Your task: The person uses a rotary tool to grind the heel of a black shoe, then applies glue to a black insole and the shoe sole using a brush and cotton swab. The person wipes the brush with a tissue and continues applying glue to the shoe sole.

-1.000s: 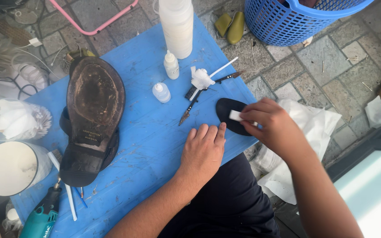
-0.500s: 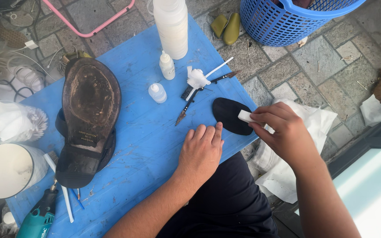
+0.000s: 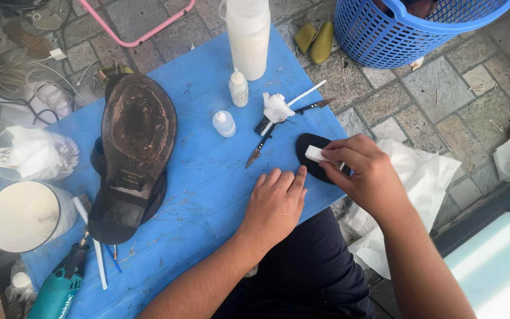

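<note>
right hand: grip clamped on a small white block, pressed against the black heel piece
left hand: flat on the blue table, fingers together, grip empty; index fingertip touches heel piece edge
black heel piece: on table's right edge, just right of the left hand; far half hidden under right hand
white block: only the left end shows, rest covered by fingers
shoe: sole up, well left of heel piece; upper mostly hidden under the sole
small glue bottles: up-left of heel piece, near it
brushes: just up-left of heel piece, a white wad covers their middle
rotary tool: far down-left, cut off by frame
blue basket: up-right of heel piece, on the paving, top cut off
</note>
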